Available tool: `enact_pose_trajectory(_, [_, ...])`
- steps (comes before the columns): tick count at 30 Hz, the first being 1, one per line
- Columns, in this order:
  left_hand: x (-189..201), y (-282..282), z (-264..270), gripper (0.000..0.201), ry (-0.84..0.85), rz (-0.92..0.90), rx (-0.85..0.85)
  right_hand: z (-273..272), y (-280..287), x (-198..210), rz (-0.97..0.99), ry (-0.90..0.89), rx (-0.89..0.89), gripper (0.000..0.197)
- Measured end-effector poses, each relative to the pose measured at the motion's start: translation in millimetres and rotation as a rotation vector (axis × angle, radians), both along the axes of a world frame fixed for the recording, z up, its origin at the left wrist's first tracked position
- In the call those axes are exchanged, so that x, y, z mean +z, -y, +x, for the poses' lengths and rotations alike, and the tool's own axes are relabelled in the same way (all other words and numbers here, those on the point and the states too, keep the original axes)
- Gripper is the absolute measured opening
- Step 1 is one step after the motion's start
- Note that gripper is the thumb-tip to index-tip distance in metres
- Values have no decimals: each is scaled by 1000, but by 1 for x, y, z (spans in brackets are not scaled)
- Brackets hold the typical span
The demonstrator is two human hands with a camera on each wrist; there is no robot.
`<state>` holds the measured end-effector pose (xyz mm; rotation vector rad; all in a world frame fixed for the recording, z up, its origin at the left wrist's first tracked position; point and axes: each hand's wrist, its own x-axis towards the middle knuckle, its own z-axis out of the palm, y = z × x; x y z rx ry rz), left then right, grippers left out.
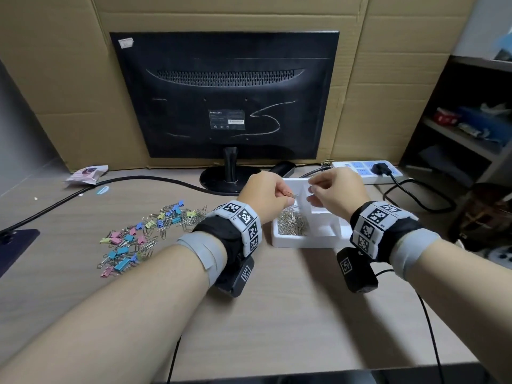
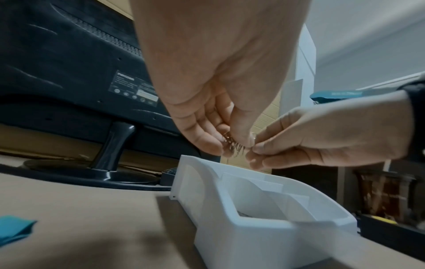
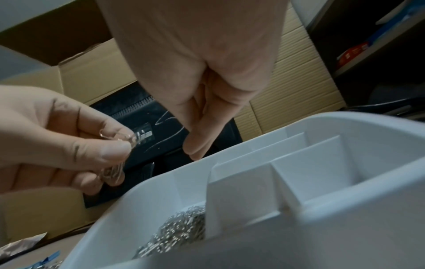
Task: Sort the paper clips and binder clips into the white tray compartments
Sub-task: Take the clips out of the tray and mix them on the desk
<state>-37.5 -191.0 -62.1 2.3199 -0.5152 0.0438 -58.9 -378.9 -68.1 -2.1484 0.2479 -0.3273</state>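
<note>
Faintly legible "Povizon" label (image 1: pixel 227 119), left hand (image 1: pixel 266 194) pinching paper clips (image 1: pixel 291 194)

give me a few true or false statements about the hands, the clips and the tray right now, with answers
1. The left hand pinches a bunch of paper clips above the white tray. True.
2. The tray's left compartment holds a heap of silver paper clips. True.
3. The coloured binder clips are already in the tray. False: they lie mixed with loose paper clips on the desk, left of the tray.
4. The right hand rests flat on the desk. False: it is raised over the tray, its fingers meeting the left hand's.
5. The tray stands on top of the monitor. False: it sits on the desk in front of the monitor's stand.
</note>
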Motion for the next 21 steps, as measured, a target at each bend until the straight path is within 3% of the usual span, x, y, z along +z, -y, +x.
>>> enact_pose_trajectory(5, [-11, 26, -4, 3, 37, 210, -137, -13, 20, 10, 27, 22, -25, 16])
enact_pose_trajectory(10, [-21, 33, 1, 11, 137, 426, -151, -17, 17, 11, 75, 23, 17, 14])
enact_pose_trajectory(14, [-23, 26, 6, 17, 125, 363, -117, -17, 8, 6, 62, 6, 44, 17])
enact_pose_trajectory(21, [-3, -27, -5, 10, 129, 208, -25, -13, -33, 25, 84, 57, 103, 15])
